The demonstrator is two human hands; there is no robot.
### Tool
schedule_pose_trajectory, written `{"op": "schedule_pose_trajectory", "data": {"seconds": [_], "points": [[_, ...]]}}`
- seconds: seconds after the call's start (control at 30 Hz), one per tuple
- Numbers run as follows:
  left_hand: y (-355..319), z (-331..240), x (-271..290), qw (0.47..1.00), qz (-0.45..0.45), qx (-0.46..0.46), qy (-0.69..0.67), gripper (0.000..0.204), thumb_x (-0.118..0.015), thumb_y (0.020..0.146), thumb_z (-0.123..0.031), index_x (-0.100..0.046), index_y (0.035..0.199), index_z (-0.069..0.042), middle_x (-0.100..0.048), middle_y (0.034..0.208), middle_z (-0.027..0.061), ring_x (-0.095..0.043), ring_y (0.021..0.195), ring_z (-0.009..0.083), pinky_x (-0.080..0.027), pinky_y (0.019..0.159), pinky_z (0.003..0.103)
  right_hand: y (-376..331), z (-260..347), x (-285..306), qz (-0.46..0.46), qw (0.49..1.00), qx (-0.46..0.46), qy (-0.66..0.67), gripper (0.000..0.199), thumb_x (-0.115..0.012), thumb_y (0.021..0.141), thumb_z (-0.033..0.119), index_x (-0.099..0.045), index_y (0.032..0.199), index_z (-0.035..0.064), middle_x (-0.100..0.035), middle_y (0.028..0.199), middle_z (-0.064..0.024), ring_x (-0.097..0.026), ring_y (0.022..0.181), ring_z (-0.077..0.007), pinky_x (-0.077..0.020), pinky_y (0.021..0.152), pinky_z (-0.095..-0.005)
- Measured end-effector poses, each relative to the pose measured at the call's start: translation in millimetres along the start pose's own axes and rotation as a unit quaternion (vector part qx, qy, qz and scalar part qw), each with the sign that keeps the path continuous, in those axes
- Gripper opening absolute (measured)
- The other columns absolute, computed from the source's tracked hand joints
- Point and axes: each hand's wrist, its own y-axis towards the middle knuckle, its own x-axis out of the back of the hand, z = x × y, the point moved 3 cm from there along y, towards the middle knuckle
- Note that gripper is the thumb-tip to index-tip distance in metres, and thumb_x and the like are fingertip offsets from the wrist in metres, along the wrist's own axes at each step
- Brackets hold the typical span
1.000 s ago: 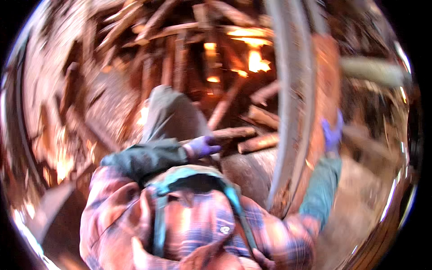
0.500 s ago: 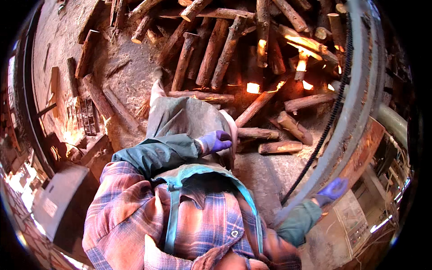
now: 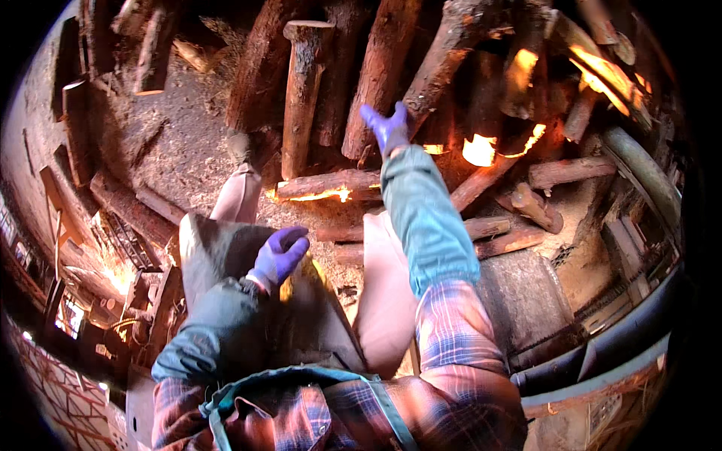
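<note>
— Where is the right hand (image 3: 386, 126) reaching?
— It is stretching out in a purple glove toward the pile of logs (image 3: 391, 68), fingers spread and empty, hovering just in front of the lower ends of the logs leaning there. Whether it is touching bark, I cannot tell.
— And the logs themselves?
— They are lying in a heap across the far side of the dirt floor (image 3: 173, 150). One upright-looking log with a flat cut end (image 3: 304, 90) is standing just left of the hand. A short log (image 3: 327, 186) is lying crosswise on the near side of the pile, sunlit along its lower edge.
— The left hand (image 3: 280, 254)?
— Also gloved in purple, it is hanging well back from the pile, close to the person's left thigh, fingers loosely curled and gripping nothing.
— Anything else around the pile?
— More short logs (image 3: 541, 203) are lying scattered to its right, with a grey slab (image 3: 526, 301) nearer the person, beside a dark curved pipe (image 3: 602, 353).
</note>
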Motion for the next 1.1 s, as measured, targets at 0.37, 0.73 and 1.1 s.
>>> {"op": "schedule_pose_trajectory", "data": {"seconds": [0.37, 0.73, 1.1], "points": [[207, -53, -27, 0.983, 0.125, -0.133, 0.029, 0.063, -0.073, 0.087, -0.024, -0.043, 0.136, 0.0, -0.058, 0.127, 0.0136, -0.055, 0.116, 0.0184, -0.046, 0.1, 0.035, 107, -117, -52, 0.035, 0.973, 0.059, 0.22, 0.066, -0.061, 0.087, 0.033, -0.041, 0.138, -0.0017, -0.05, 0.131, -0.0191, -0.051, 0.116, -0.0346, -0.0447, 0.098, -0.0474], [234, -55, 11, 0.981, 0.063, -0.182, 0.031, 0.113, -0.089, 0.068, -0.023, -0.014, 0.15, -0.005, -0.045, 0.141, 0.0159, -0.048, 0.126, 0.0242, -0.04, 0.107, 0.04, -4, -88, -34, 0.258, 0.946, 0.019, 0.197, 0.046, -0.054, 0.098, 0.041, -0.057, 0.128, 0.006, -0.061, 0.119, 0.0003, -0.055, 0.109, -0.0129, -0.045, 0.094, -0.0288], [-110, -55, -66, 0.987, 0.081, -0.123, -0.058, 0.094, -0.086, 0.072, -0.029, -0.025, 0.139, -0.002, -0.051, 0.131, 0.0148, -0.053, 0.118, 0.0239, -0.045, 0.1, 0.039, -287, 21, 22, 0.28, 0.814, -0.271, 0.431, 0.072, -0.069, 0.081, 0.056, -0.059, 0.125, 0.001, -0.067, 0.115, -0.0114, -0.064, 0.103, -0.0215, -0.0471, 0.099, -0.0362]]}}
